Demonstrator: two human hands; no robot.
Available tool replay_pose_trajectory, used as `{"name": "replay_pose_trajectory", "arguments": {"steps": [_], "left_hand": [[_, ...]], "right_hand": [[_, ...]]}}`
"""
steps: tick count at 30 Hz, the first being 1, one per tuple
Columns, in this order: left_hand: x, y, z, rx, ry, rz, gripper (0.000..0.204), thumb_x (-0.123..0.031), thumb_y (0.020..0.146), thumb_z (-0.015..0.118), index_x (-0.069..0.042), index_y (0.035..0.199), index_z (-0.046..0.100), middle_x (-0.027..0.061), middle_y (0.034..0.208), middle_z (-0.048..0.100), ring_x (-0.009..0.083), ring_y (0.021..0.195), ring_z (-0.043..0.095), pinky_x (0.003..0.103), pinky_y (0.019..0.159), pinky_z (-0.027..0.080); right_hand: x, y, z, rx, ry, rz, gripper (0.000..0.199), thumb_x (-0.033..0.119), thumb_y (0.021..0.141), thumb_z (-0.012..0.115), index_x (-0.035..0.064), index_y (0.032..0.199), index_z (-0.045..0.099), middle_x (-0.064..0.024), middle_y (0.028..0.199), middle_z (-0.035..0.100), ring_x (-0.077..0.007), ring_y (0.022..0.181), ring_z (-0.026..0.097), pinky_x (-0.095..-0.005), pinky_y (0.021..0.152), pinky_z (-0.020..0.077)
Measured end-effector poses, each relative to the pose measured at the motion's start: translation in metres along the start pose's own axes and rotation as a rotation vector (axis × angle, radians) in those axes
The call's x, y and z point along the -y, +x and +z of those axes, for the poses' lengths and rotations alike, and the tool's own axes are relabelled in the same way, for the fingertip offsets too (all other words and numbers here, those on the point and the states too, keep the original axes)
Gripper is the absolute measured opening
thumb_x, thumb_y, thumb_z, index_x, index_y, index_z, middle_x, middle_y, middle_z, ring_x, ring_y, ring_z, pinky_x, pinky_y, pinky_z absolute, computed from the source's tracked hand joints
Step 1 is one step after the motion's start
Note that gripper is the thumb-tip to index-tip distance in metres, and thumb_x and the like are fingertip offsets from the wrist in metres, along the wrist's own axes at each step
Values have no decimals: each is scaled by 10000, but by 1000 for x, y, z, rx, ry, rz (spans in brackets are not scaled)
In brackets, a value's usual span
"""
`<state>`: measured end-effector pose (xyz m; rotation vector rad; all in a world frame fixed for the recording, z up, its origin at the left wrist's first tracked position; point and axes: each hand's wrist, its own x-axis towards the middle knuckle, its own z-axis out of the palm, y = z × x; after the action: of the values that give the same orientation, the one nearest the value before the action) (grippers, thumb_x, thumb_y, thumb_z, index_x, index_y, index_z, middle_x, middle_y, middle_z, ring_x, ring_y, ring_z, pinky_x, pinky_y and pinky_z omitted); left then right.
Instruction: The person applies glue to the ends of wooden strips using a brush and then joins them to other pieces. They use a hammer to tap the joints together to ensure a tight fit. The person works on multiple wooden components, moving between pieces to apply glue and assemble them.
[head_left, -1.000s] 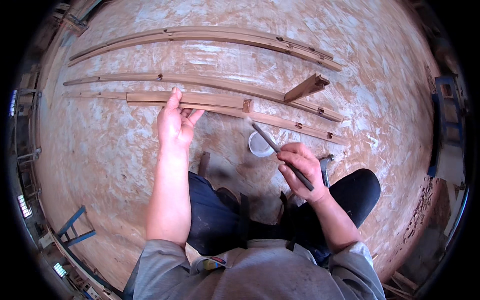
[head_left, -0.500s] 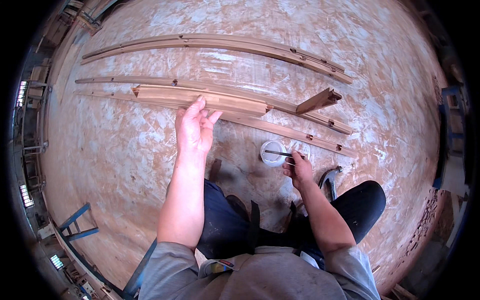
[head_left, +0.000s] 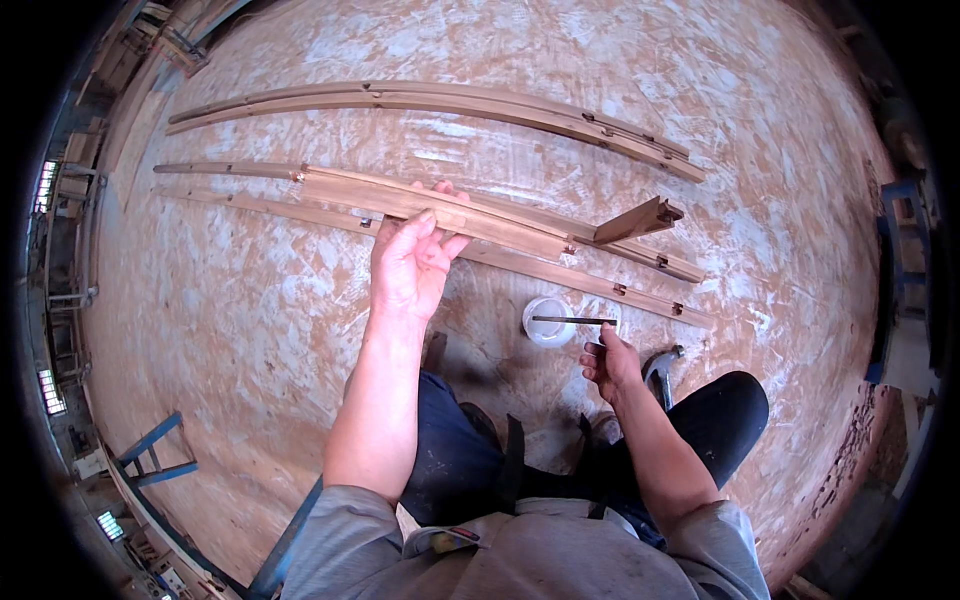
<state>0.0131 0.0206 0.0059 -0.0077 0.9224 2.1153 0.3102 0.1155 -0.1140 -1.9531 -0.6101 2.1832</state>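
My left hand (head_left: 410, 270) is closed around a short grooved wooden piece (head_left: 490, 222), thumb on the near side and fingertips showing over the far edge. Raised above the longer strips, this piece has dark notched ends. By a round white tub (head_left: 547, 334) of pale contents is my right hand (head_left: 612, 365), its fingers loosely bent and apart. A thin dark stick (head_left: 575, 320) lies across the tub, its right end at my fingertip. Beyond my left hand runs a long wooden strip (head_left: 230, 169), with a short piece (head_left: 635, 220) standing out from its right part.
Another slotted strip (head_left: 540, 265) lies closer to me. Farther off is a long pair of strips (head_left: 440, 98). A hammer (head_left: 660, 372) rests beside my right knee. A blue metal frame (head_left: 155, 450) stands at the left.
My left hand has turned the short wooden piece and shifted it right, with its fingers now wrapped around it. My right hand has drawn back from the stick, which now lies flatter across the tub.
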Motion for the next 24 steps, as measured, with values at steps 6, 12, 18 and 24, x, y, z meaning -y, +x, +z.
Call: {"name": "replay_pose_trajectory", "arguments": {"steps": [6,12,18,24], "left_hand": [[17,-1,13,82,305,105,572,11,850,618,-55,1366,381,168,1278,542,312,1181,551,393,916,525],[45,-15,28,227,468,87,621,105,824,622,-10,1371,352,182,1294,529,255,1198,539,375,999,462],[85,-33,56,420,508,61,594,149,813,604,0,1340,376,167,1298,520,249,1224,520,374,1053,413],[124,-47,96,389,174,15,607,144,811,577,-70,1352,400,120,1294,516,268,1265,480,361,1037,423]], "right_hand": [[32,-62,9,216,-231,-299,230,243,945,562,20,1001,569,-48,793,611,-115,629,582,-248,493,466],[72,-116,14,335,-396,-429,235,150,948,550,-9,1118,578,-75,897,667,-108,726,606,-247,629,495],[69,-133,2,422,-338,-549,206,144,945,584,10,1102,587,-47,925,673,-94,779,611,-232,659,495],[80,-132,-21,543,117,-273,293,245,951,578,17,1135,558,-70,996,655,-125,827,607,-259,681,501]]}}
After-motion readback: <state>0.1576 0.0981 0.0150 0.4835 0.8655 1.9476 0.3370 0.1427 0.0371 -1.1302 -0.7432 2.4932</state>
